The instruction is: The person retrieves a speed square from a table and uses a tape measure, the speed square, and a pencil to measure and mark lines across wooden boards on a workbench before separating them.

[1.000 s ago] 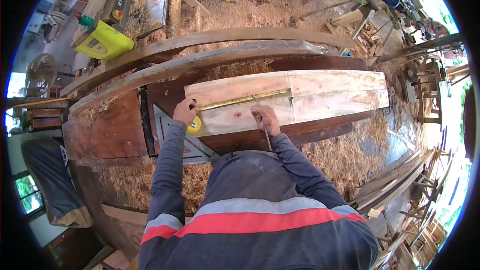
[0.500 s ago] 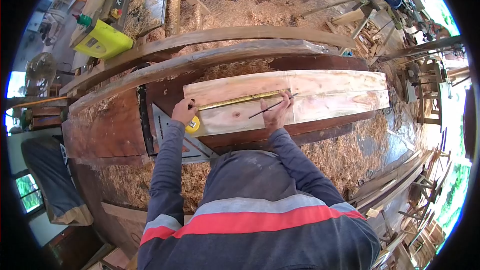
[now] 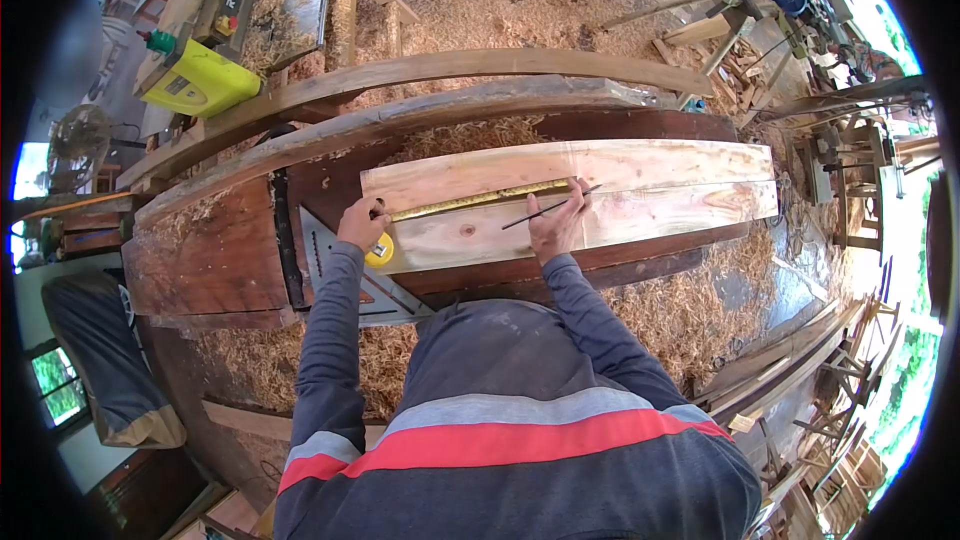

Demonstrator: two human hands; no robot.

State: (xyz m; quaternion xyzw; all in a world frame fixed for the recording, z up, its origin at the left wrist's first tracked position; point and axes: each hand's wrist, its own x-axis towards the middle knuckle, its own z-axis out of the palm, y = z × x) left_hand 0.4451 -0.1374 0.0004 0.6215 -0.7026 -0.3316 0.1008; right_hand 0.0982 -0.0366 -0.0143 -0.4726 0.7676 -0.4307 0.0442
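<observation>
A pale wooden board (image 3: pixel 660 170) lies along the reddish-brown workbench (image 3: pixel 210 250). Across its left half stretches the yellow blade of a tape measure (image 3: pixel 378 251). My left hand (image 3: pixel 362 225) is closed around the tape measure's case at the board's left end. Near the board's middle, my right hand (image 3: pixel 556 224) grips a dark pencil (image 3: pixel 528 218), its fingertips at the far end of the blade, close to a line across the wood. A metal set square (image 3: pixel 372 296) lies below my left hand, partly under my forearm.
Long timber beams (image 3: pixel 420 75) run behind the bench. A green Ryobi machine (image 3: pixel 200 78) stands at the upper left. Wood shavings (image 3: pixel 690 310) cover the floor around the bench, and stacked planks (image 3: pixel 775 360) lie at the lower right.
My left hand and the tape case have shifted slightly left and up. The right hand has moved very slightly right, the pencil still in it.
</observation>
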